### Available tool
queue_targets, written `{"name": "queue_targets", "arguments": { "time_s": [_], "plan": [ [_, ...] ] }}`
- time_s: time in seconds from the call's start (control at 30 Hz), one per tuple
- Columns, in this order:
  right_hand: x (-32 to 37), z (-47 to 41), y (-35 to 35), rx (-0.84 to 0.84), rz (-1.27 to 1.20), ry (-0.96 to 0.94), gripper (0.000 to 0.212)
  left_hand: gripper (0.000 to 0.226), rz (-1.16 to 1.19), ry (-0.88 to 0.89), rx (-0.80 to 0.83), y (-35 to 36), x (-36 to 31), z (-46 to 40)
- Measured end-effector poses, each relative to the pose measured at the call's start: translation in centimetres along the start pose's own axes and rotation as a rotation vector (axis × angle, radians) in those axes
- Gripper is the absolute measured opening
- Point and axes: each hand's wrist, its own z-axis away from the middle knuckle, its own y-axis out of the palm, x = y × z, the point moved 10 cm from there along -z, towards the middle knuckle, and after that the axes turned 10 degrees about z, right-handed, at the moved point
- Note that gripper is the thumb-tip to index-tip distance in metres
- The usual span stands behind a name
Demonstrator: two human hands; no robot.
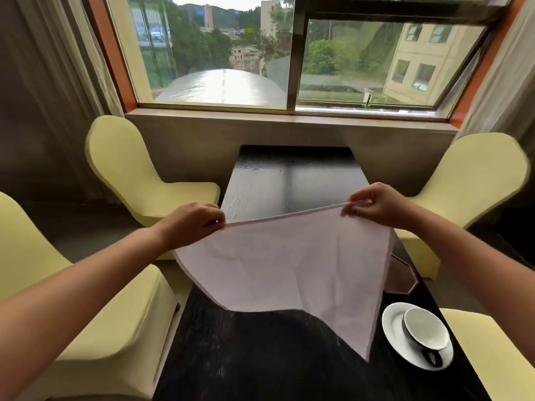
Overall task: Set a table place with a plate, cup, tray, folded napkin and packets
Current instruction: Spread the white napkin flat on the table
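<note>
A white cloth napkin (289,264) hangs spread out in the air above the dark wooden table (260,357). My left hand (194,222) pinches its upper left corner and my right hand (373,205) pinches its upper right corner, so the top edge is stretched taut between them. At the right of the table a white plate (390,328) carries a cup (425,332) with a dark outside and a handle that points toward me. A brown tray (404,277) with cut corners lies beyond the plate, partly hidden by the napkin. No packets are in sight.
Pale yellow chairs stand on both sides of the table: two on the left (124,175) (86,328) and two on the right (469,192) (492,342). The table's far end meets a grey sill (289,120) under a large window.
</note>
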Motion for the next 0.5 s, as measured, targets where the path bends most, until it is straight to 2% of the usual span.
{"name": "queue_targets", "arguments": {
  "time_s": [0.1, 0.17, 0.23, 0.3, 0.5],
  "plan": [
    [-0.1, -1.8, 0.3, 0.068, 0.117, 0.002, 0.009, 0.006, -0.11, -0.044, 0.061, 0.5, 1.3, -1.5],
    [-0.1, -3.4, -0.2, 0.055, 0.253, 0.02, 0.012, 0.01, -0.135, -0.172, 0.044, -0.2, 3.0, -2.9],
    [-0.4, -5.1, -1.4, 0.02, 0.47, 0.048, 0.018, 0.011, -0.129, -0.305, -0.013, -2.0, 4.5, -4.6],
    [-0.8, -6.7, -3.4, -0.038, 0.606, 0.066, 0.022, 0.01, -0.125, -0.356, -0.111, -5.0, 4.9, -6.4],
    [-0.1, -8.7, -13.1, -0.354, 0.758, 0.083, 0.028, 0.012, -0.243, -0.166, -0.375, -15.1, 0.7, -11.2]
  ]
}}
